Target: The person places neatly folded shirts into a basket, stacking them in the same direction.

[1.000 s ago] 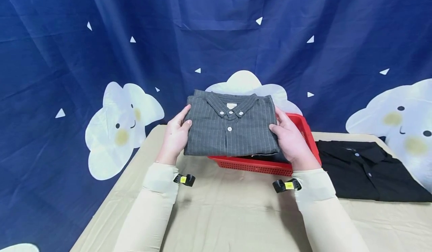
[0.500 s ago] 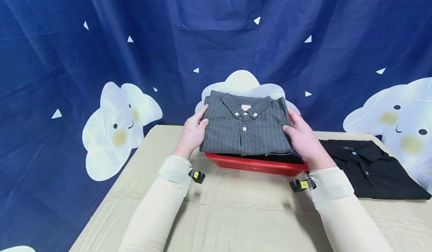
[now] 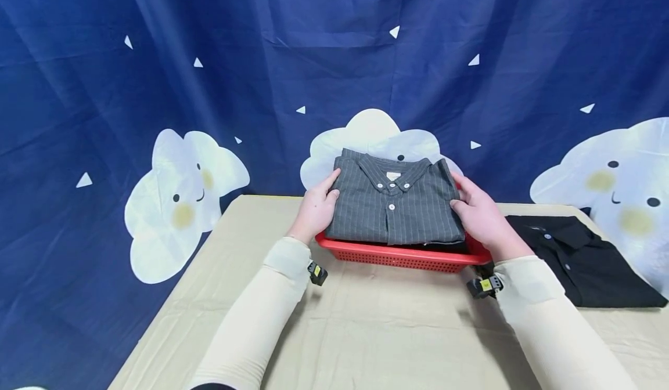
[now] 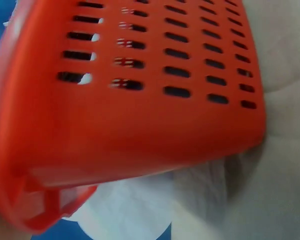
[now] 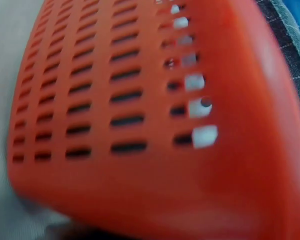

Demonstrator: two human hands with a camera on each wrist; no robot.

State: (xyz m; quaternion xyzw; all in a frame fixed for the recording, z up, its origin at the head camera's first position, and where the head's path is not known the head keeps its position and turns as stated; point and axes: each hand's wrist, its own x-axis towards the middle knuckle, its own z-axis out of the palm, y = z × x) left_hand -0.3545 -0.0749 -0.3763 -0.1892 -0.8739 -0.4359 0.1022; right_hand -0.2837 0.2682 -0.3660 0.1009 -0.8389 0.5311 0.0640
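Note:
A folded dark grey pinstriped shirt (image 3: 394, 216) with a button-down collar lies level over the red plastic basket (image 3: 397, 256), its front edge right at the basket's front rim. My left hand (image 3: 317, 204) grips the shirt's left side, thumb on top. On the opposite side my right hand (image 3: 478, 213) holds the shirt's right edge, thumb also on top. Dark cloth shows inside the basket beneath the shirt. Both wrist views are filled by the slotted basket wall (image 4: 140, 120); a strip of the pinstriped shirt (image 5: 290, 45) shows past the rim in the right wrist view.
A folded black shirt (image 3: 585, 262) lies on the beige-covered table (image 3: 387, 332) to the right of the basket. Behind the table hangs a blue curtain (image 3: 313, 59) printed with white clouds.
Both hands have carried the pinstriped shirt to the right and lowered it toward the basket. More of the basket's front rim shows now. The black shirt stays in place.

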